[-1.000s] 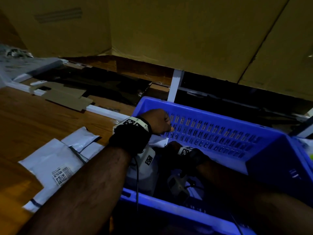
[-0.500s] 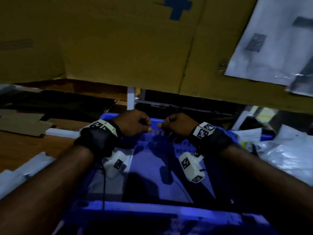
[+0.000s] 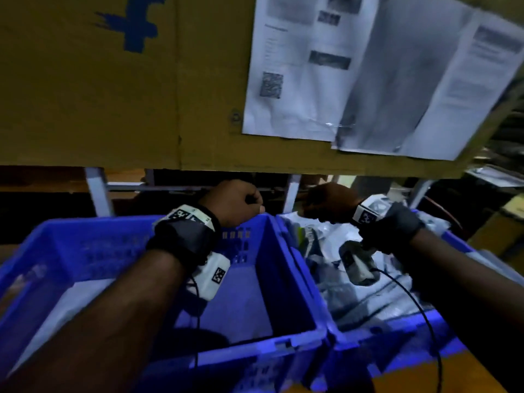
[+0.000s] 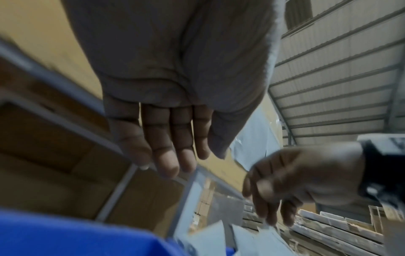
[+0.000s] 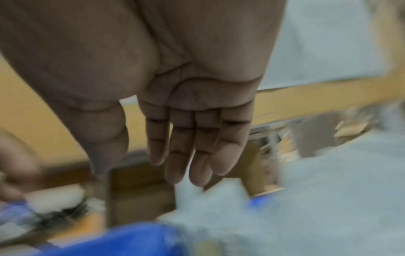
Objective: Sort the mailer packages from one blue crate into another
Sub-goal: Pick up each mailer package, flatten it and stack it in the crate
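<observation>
Two blue crates stand side by side. In the left crate [image 3: 286, 279] a pale mailer [image 3: 76, 302] lies flat on the floor. The right crate [image 3: 397, 333] is heaped with white and grey mailer packages [image 3: 368, 296]. My left hand [image 3: 235, 202] hovers over the left crate's far rim; the left wrist view shows its fingers [image 4: 166, 155] hanging loose and holding nothing. My right hand [image 3: 326, 207] hovers over the far left corner of the full crate, above the mailers [image 5: 328, 190]. Its fingers [image 5: 186, 164] are relaxed and hold nothing.
A cardboard wall [image 3: 113, 95] with taped paper sheets [image 3: 368, 80] hangs just behind both crates. White metal posts [image 3: 97, 191] stand under it. A brown box [image 3: 507, 231] sits at the right. Cables trail from the wrist cameras [image 3: 360, 265].
Both hands have come up out of the left crate. The right hand has moved right, over the full crate. The head view has swung right and up.
</observation>
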Tool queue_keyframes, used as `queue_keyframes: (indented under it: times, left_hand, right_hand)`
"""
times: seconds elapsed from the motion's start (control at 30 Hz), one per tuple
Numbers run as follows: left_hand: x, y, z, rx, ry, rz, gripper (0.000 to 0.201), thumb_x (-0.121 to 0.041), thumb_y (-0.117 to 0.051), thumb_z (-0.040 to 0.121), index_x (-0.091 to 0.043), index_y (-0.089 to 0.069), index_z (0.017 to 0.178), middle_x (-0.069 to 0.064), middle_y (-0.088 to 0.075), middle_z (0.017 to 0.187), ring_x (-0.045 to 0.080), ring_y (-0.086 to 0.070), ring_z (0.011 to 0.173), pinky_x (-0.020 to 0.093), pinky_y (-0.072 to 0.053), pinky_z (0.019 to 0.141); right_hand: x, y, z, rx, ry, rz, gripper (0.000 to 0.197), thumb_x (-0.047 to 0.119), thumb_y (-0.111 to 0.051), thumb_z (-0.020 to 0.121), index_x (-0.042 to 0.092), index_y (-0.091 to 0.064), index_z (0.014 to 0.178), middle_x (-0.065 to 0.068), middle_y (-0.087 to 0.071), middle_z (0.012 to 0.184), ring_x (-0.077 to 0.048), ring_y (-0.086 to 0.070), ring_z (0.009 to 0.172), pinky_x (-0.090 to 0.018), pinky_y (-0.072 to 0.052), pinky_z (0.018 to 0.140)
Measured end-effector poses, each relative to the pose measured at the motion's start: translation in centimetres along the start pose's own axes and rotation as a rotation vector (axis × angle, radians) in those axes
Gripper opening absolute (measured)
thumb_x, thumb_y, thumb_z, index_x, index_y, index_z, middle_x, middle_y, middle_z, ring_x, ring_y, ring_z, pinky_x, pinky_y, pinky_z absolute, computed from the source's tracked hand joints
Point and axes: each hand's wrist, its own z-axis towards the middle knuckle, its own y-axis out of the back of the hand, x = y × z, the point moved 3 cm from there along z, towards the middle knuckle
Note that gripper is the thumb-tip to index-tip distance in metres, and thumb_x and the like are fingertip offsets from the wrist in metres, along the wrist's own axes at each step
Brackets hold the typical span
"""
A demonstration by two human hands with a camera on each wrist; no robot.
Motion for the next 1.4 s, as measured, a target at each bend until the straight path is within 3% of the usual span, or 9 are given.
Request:
queue_keyframes:
  times: [0.2,0.3,0.5,0.7,0.9,1.0,1.1,1.23,1.4]
  left_hand:
    - [-0.4,-4.8,1.8,-0.009,0.009,-0.051,0.008,-0.022,-0.071,0.085,-0.016,-0.075,0.082,0.000,-0.073,0.080,0.014,-0.067,0.076,0.025,-0.050,0.070]
    - [0.6,-6.1,2.0,-0.034,0.045,-0.098,0.008,-0.021,-0.071,0.086,-0.016,-0.075,0.080,-0.001,-0.072,0.078,0.013,-0.065,0.072,0.030,-0.053,0.074]
    - [3.0,-8.9,1.6,-0.077,0.081,-0.241,0.020,-0.026,-0.070,0.082,-0.007,-0.074,0.078,0.009,-0.073,0.079,0.027,-0.068,0.080,0.038,-0.053,0.079]
    - [3.5,-9.8,1.6,-0.124,0.107,-0.302,0.011,-0.020,-0.072,0.085,-0.014,-0.072,0.075,0.004,-0.069,0.069,0.009,-0.058,0.062,0.030,-0.050,0.069]
    - [2.2,-9.3,1.1,-0.151,0.133,-0.528,0.005,-0.013,-0.072,0.087,-0.018,-0.072,0.086,0.000,-0.070,0.077,0.002,-0.058,0.063,0.024,-0.049,0.066]
    - [1.2,-8.8,1.0,-0.125,0.184,-0.718,0.026,-0.023,-0.080,0.080,-0.020,-0.068,0.103,0.001,-0.071,0.101,0.012,-0.062,0.081,0.036,-0.054,0.074]
    - [-0.3,-8.0,0.6,-0.083,0.187,-1.021,0.046,-0.037,-0.077,0.067,-0.025,-0.065,0.110,-0.003,-0.069,0.107,0.015,-0.063,0.096,0.047,-0.051,0.087]
    - [-1.3,-7.2,-0.3,0.081,0.050,-1.452,0.061,-0.035,-0.089,0.062,-0.011,-0.067,0.114,0.011,-0.071,0.111,0.022,-0.069,0.095,0.034,-0.057,0.080]
    - [0.4,-6.2,-0.7,-0.085,0.205,-1.278,0.025,-0.001,-0.074,0.076,-0.002,-0.070,0.101,0.017,-0.073,0.101,0.029,-0.069,0.087,0.037,-0.057,0.079]
  right_hand:
    - [-7.5,-0.3,1.8,0.096,-0.101,-0.447,0.045,0.021,-0.060,0.095,0.005,-0.051,0.137,-0.015,-0.045,0.146,-0.032,-0.045,0.132,-0.030,-0.038,0.105]
    - [-10.8,-1.9,2.9,0.193,-0.144,-0.563,0.072,0.037,-0.084,0.072,0.034,-0.050,0.135,-0.004,-0.040,0.148,-0.031,-0.041,0.134,-0.043,-0.036,0.111]
    - [-12.3,-3.9,3.2,0.219,-0.047,-0.768,0.093,0.068,-0.077,0.061,0.056,-0.028,0.139,0.003,-0.032,0.147,-0.031,-0.029,0.137,-0.060,-0.024,0.105]
    - [-10.5,-3.2,3.5,0.132,0.029,-0.818,0.044,0.042,-0.061,0.088,0.039,-0.053,0.131,0.001,-0.057,0.133,-0.027,-0.052,0.125,-0.052,-0.035,0.107]
    - [-6.6,2.1,3.4,-0.115,0.095,-0.306,0.032,0.026,-0.059,0.093,0.010,-0.062,0.120,-0.013,-0.065,0.115,-0.029,-0.062,0.106,-0.034,-0.049,0.087]
    - [-3.9,5.3,1.9,-0.196,0.232,0.290,0.030,0.025,-0.074,0.080,0.004,-0.068,0.100,-0.015,-0.067,0.093,-0.025,-0.061,0.083,-0.034,-0.048,0.075]
    - [-0.9,6.3,0.6,-0.100,0.377,0.970,0.020,0.016,-0.071,0.069,0.006,-0.073,0.086,-0.023,-0.067,0.083,-0.027,-0.063,0.070,-0.037,-0.052,0.068]
    - [1.8,3.0,0.7,0.166,0.469,1.379,0.023,-0.001,-0.058,0.076,0.012,-0.077,0.071,-0.007,-0.073,0.074,-0.020,-0.070,0.068,-0.029,-0.058,0.071]
    - [1.3,-1.9,3.1,0.201,0.258,1.597,0.019,0.014,-0.059,0.069,0.009,-0.077,0.072,-0.014,-0.072,0.081,-0.026,-0.070,0.073,-0.038,-0.057,0.076]
